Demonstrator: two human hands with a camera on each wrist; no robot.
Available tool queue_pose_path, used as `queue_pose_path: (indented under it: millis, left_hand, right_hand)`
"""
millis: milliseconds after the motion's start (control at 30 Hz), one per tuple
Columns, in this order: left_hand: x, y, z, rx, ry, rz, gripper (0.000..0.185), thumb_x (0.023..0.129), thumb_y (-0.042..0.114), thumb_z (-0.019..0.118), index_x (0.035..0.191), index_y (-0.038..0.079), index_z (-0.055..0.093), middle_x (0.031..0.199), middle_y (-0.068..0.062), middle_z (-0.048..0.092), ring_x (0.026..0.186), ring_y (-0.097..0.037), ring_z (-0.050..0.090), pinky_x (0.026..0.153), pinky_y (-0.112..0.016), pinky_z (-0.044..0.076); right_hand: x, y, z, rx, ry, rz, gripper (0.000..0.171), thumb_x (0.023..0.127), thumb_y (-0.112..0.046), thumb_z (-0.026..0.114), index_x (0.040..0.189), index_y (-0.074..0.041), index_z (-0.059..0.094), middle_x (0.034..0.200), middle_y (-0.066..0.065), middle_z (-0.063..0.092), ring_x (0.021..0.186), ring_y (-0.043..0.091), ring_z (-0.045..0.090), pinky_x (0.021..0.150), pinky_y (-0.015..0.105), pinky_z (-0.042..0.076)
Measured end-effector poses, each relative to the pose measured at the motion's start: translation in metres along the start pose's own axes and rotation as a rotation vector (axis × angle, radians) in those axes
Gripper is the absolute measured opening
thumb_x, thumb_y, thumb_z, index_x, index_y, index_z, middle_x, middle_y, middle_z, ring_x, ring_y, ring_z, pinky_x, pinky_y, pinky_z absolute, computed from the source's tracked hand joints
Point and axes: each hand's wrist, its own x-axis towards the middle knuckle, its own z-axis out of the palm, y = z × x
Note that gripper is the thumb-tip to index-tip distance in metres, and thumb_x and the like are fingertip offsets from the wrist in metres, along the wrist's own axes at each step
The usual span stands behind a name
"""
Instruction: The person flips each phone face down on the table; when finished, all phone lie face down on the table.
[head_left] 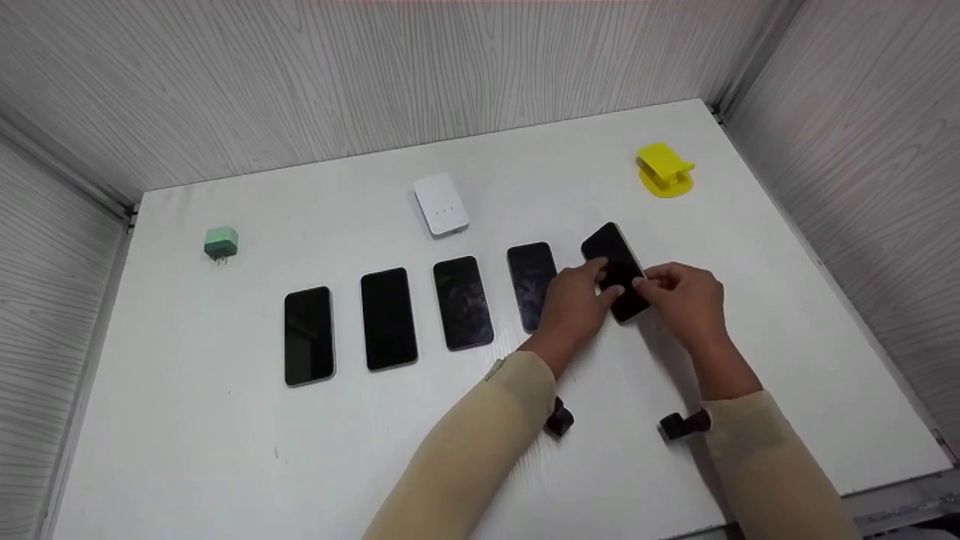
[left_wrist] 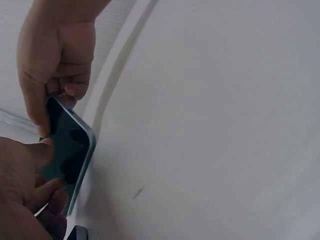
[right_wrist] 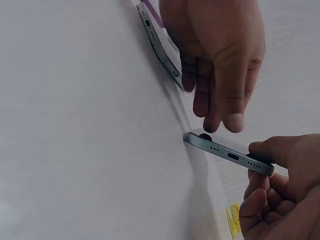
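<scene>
A black-screened smartphone (head_left: 628, 301) is tilted, with one long side raised off the table in the right wrist view. My right hand (head_left: 686, 298) pinches its right edge between thumb and fingers; the right wrist view shows this right hand (right_wrist: 287, 185) near the end of the port edge. The left hand (head_left: 574, 304) is over the phone's left side, thumb and fingers extended near the screen. In the right wrist view, the left hand's fingertips (right_wrist: 233, 121) hang just above the phone (right_wrist: 227, 154), not wrapped round it. Left-hand contact with the screen is unclear.
Several more smartphones lie in a row to the left, among them one (head_left: 531, 285) partly behind the left hand and one (head_left: 310, 337) at the far left. Behind are a green plug adapter (head_left: 221, 241), a white box-shaped device (head_left: 441, 204) and a yellow stand (head_left: 664, 169). Walls border the table.
</scene>
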Motion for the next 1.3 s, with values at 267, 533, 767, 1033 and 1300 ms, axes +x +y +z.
queue_pose_path:
  millis: [267,533,767,1033,1300]
  left_hand:
    - [0.025,0.006,-0.013,-0.195,0.043,-0.097,0.069,0.107,0.045,0.070,0.164,0.013,0.050,0.099,0.001,0.081,0.095,-0.010,0.074,0.092,-0.027,0.057]
    - [0.034,0.003,-0.023,-0.170,-0.023,-0.193,0.067,0.103,0.056,0.071,0.159,0.022,0.057,0.152,-0.001,0.068,0.142,-0.019,0.062,0.115,-0.035,0.052]
    - [0.039,0.003,-0.033,-0.187,-0.044,-0.158,0.060,0.104,0.051,0.070,0.155,0.020,0.061,0.151,-0.002,0.068,0.141,-0.019,0.062,0.114,-0.035,0.052]
    - [0.040,0.000,-0.041,-0.162,-0.095,-0.134,0.059,0.105,0.050,0.068,0.155,0.020,0.059,0.136,-0.003,0.073,0.109,-0.016,0.072,0.100,-0.033,0.057]
    - [0.040,-0.007,-0.048,-0.272,-0.140,-0.156,0.052,0.102,0.033,0.073,0.150,0.014,0.063,0.110,-0.001,0.078,0.086,-0.016,0.074,0.081,-0.030,0.057]
  right_hand:
    - [-0.016,-0.007,0.016,-0.022,0.137,-0.146,0.020,0.099,-0.020,0.078,0.106,-0.003,0.082,0.092,0.012,0.079,0.082,0.020,0.066,0.067,0.022,0.048]
    - [-0.026,-0.009,0.026,-0.075,0.150,-0.220,0.021,0.098,-0.018,0.078,0.110,-0.001,0.082,0.093,0.013,0.078,0.083,0.026,0.068,0.074,0.037,0.051]
    - [-0.026,-0.006,0.020,-0.028,0.069,-0.199,0.024,0.102,-0.029,0.078,0.112,-0.008,0.085,0.089,0.009,0.079,0.077,0.021,0.065,0.067,0.028,0.050]
    - [-0.030,0.003,0.008,0.116,-0.208,0.019,0.056,0.101,-0.061,0.072,0.127,-0.012,0.082,0.092,0.008,0.079,0.073,0.019,0.070,0.065,0.033,0.055]
    - [-0.031,-0.001,0.009,-0.009,-0.280,0.053,0.060,0.095,-0.069,0.074,0.111,-0.012,0.082,0.088,0.005,0.078,0.079,0.019,0.070,0.071,0.034,0.051]
